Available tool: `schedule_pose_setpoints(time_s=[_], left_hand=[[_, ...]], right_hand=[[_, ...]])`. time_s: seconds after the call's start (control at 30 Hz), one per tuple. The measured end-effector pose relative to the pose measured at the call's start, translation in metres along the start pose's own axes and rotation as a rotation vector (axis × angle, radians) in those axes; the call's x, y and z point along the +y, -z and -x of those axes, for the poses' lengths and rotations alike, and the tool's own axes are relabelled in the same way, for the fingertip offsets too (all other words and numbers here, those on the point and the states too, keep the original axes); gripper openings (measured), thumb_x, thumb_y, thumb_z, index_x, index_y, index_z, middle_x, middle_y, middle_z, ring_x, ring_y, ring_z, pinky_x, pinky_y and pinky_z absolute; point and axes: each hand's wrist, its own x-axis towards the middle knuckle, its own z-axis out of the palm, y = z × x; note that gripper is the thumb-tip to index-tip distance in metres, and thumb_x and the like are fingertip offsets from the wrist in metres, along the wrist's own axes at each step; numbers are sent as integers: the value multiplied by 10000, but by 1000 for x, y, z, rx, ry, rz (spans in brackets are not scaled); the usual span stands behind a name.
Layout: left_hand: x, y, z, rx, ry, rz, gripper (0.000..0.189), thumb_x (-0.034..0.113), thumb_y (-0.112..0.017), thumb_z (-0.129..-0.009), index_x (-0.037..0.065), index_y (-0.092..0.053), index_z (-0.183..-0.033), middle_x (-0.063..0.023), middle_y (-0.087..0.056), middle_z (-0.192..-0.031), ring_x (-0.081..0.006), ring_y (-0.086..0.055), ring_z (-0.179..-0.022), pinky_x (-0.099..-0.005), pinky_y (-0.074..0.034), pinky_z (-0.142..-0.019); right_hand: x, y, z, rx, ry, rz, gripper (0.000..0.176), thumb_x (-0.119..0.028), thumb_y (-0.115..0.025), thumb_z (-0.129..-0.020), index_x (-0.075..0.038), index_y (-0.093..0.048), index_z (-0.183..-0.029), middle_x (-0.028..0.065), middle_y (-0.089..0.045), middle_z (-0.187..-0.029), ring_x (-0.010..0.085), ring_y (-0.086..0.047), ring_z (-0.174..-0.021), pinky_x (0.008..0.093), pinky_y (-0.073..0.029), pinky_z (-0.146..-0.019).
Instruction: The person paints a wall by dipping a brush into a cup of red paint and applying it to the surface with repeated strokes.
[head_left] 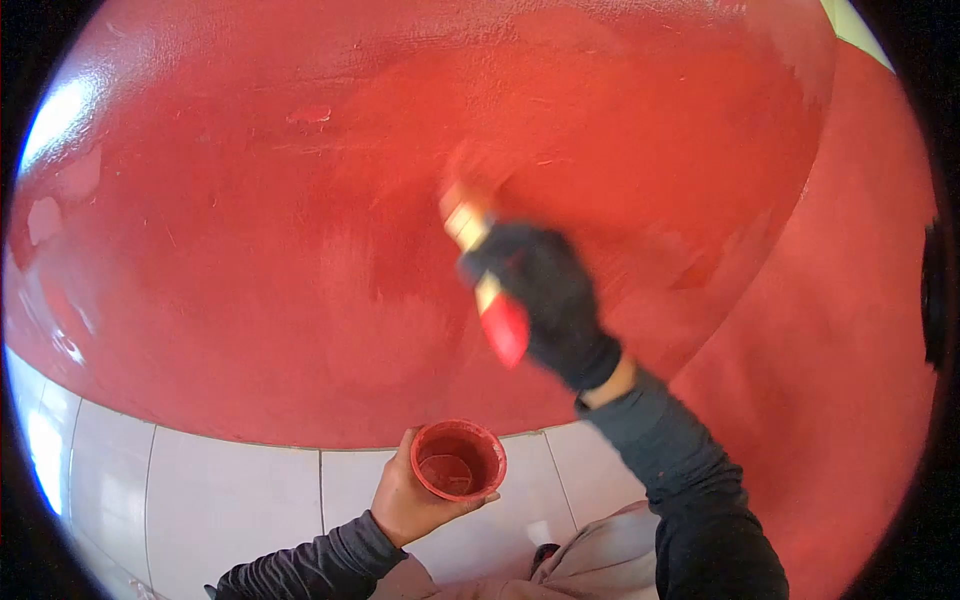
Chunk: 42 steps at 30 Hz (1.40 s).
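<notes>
Against the red wall (250, 250) in the head view, the right hand (548, 300) (it is wearing a dark glove) is holding a paintbrush (468, 226). Its grip is clenching around the handle, with the red handle end sticking out below the fist and the pale ferrule above it. The bristles are showing only as a blur at the wall's surface. Lower down, the bare left hand (410, 495) is holding a red cup (462, 437), its grip wrapping the cup's side and underside. Red paint (447, 473) is sitting in the bottom of the cup. White floor tiles (230, 490) are lying beneath the cup, meeting the wall's lower edge.
</notes>
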Motion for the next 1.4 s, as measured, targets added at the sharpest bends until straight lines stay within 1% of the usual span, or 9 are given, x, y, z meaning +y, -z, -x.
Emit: schedule_pose_setpoints(time_s=[0.13,0.2,0.27,0.57,0.67,0.8,1.1,1.2,1.4], left_hand=[[0,1,-1,8,-31,-18,754,263,-913,-597,24,-471,-1160,-136,-640,-1090,-244,-642,-1003,-352,-533,-839],[2,1,-2,15,-15,-2,752,262,-913,-596,23,-473,-1156,-134,-640,-1086,-243,-641,-1001,-351,-531,-840],[2,-2,-1,7,0,17,749,261,-914,-595,22,-475,-1153,-131,-639,-1081,-242,-641,-999,-351,-528,-841],[1,0,0,-17,-6,43,765,253,-913,-596,18,-470,-1175,-133,-626,-1109,-237,-629,-1022,-350,-520,-858],[3,-1,2,-80,55,38,825,278,-930,-573,34,-458,-1204,-109,-601,-1159,-210,-593,-1078,-353,-497,-907],[2,-3,4,-56,19,22,828,300,-931,-563,36,-473,-1200,-114,-608,-1156,-221,-605,-1064,-357,-497,-908],[4,-3,13,-80,-42,16,811,305,-897,-610,43,-455,-1237,-134,-611,-1143,-264,-620,-1035,-362,-518,-861],[3,-3,20,-65,-21,72,810,313,-888,-620,43,-457,-1251,-143,-601,-1158,-274,-613,-1045,-370,-514,-867],[2,6,25,-73,-7,38,848,317,-901,-599,45,-450,-1263,-153,-601,-1169,-293,-619,-1044,-378,-514,-875]], right_hand=[[-7,10,2,-9,-83,-250,143,-66,-604,-860,-81,-643,-997,117,-636,-959,296,-609,-930,414,-466,-812],[13,38,-16,304,-340,-30,84,-49,-592,-880,-60,-625,-957,104,-630,-910,272,-619,-866,375,-483,-766],[44,55,-29,618,-225,143,84,-41,-594,-883,-56,-625,-959,86,-623,-879,248,-617,-817,346,-487,-726],[-39,-34,27,-119,-63,-325,193,-78,-645,-834,-85,-648,-1027,127,-636,-976,316,-605,-915,409,-470,-806],[5,-12,9,177,-384,-486,144,9,-603,-873,-43,-626,-1005,77,-634,-1019,196,-612,-950,342,-485,-855],[51,58,-31,589,-394,129,128,-59,-602,-926,8,-612,-1034,78,-632,-1022,161,-601,-905,305,-485,-800],[-61,-57,6,-206,7,-304,235,-48,-627,-821,-112,-650,-1046,90,-633,-993,282,-606,-967,392,-469,-869],[-11,-48,9,17,-371,-575,199,-74,-602,-900,-51,-619,-1097,112,-641,-1090,245,-603,-1038,376,-453,-936],[25,30,-69,548,-188,205,188,-28,-611,-907,0,-618,-1092,101,-647,-1060,198,-626,-955,310,-496,-855]])
